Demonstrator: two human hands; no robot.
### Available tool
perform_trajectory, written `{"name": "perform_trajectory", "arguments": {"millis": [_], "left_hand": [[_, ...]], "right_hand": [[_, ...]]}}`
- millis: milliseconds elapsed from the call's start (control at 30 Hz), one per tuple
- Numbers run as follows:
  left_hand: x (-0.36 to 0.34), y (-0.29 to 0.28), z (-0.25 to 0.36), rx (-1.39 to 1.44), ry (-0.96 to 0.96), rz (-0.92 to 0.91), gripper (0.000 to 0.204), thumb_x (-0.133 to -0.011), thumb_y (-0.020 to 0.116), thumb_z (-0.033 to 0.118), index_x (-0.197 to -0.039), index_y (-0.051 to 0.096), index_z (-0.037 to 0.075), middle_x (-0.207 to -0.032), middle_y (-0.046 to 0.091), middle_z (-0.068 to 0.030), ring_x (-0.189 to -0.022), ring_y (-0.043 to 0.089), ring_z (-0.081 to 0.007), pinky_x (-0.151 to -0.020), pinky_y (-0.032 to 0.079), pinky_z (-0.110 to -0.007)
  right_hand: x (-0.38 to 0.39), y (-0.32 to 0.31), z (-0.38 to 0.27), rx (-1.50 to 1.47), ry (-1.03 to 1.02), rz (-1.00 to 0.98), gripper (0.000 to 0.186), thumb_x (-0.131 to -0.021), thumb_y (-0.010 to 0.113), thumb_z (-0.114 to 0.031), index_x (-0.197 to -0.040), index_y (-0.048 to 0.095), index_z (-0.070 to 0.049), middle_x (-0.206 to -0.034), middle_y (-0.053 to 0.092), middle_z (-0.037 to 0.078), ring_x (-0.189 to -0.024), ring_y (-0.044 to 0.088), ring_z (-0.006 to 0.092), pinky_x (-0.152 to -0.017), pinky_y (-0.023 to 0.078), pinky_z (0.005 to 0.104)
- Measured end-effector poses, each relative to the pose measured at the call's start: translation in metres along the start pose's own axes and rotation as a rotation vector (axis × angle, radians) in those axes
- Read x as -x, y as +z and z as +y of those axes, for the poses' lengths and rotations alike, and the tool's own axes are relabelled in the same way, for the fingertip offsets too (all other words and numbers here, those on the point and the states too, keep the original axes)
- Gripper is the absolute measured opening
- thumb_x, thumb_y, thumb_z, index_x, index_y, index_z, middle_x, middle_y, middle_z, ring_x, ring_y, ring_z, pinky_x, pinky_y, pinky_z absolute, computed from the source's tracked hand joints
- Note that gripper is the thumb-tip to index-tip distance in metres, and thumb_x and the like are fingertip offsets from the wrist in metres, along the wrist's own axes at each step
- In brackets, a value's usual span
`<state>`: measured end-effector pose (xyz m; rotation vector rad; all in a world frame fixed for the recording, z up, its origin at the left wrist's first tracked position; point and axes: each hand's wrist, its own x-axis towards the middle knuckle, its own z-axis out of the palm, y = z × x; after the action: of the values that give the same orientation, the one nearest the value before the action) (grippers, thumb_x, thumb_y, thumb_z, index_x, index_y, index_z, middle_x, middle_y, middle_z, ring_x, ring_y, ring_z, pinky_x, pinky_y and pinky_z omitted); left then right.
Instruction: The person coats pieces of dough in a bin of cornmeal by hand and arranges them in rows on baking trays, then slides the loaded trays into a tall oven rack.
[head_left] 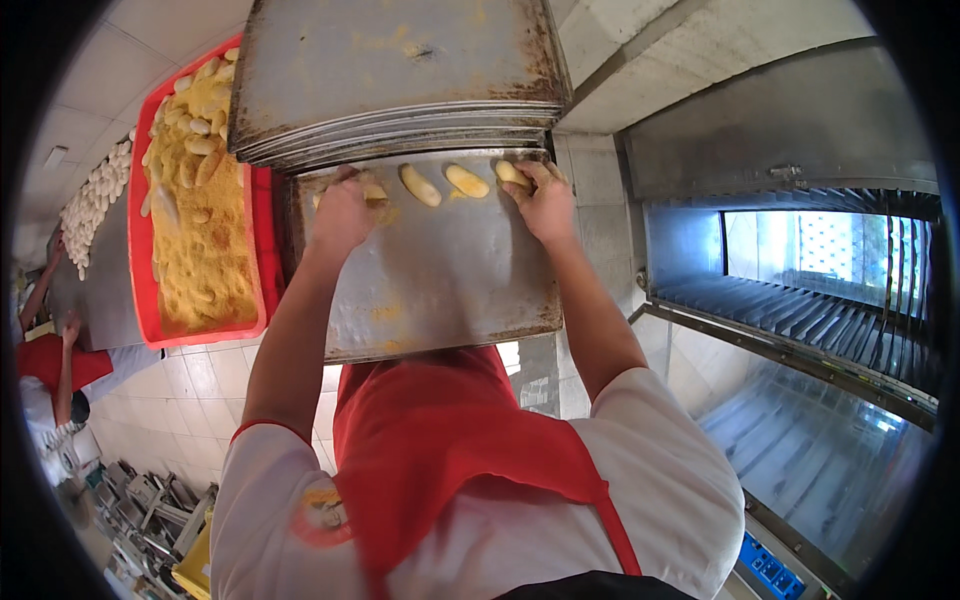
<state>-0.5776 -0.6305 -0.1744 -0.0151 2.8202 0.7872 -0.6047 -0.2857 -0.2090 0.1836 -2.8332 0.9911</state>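
Note:
A worn metal baking tray [440,290] lies in front of me, with a row of yellow breaded pieces [420,185] along its far edge. My left hand [345,212] is curled over one breaded piece [374,191] at the left end of the row. At the right end, my right hand [542,202] pinches another breaded piece [512,172] against the tray. Two more pieces lie between my hands, untouched. My red apron [440,440] and white sleeves fill the lower part of the view.
A stack of metal trays [400,70] overhangs the far edge. A red crate [200,230] of crumbs and breaded pieces stands to the left, beside a tray of pale pieces [95,195]. Another person's arm [45,340] is far left. An open steel rack cabinet [800,300] stands on the right.

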Motion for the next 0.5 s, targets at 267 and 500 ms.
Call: {"name": "perform_trajectory", "arguments": {"millis": [267,500], "left_hand": [[0.06,-0.04,-0.008,0.257,0.141,0.483,0.045,-0.086,0.086,0.02,-0.124,0.072,0.002,-0.123,0.071,-0.0158,-0.11,0.068,-0.0308,-0.099,0.054,-0.038],[0.155,-0.155,-0.176,1.761,-0.308,0.642,0.032,-0.105,0.06,0.008,-0.135,0.061,-0.004,-0.114,0.065,-0.0132,-0.088,0.063,-0.0112,-0.071,0.054,-0.016]], "right_hand": [[0.013,0.041,-0.116,-0.202,-0.35,-0.012,0.03,-0.085,0.08,-0.012,-0.113,0.074,-0.004,-0.123,0.069,0.021,-0.109,0.066,0.0403,-0.095,0.055,0.0484],[-0.004,0.147,-0.182,0.109,-0.18,-0.437,0.038,-0.092,0.072,-0.016,-0.129,0.071,-0.008,-0.125,0.07,0.024,-0.112,0.068,0.0424,-0.099,0.055,0.0498]]}}
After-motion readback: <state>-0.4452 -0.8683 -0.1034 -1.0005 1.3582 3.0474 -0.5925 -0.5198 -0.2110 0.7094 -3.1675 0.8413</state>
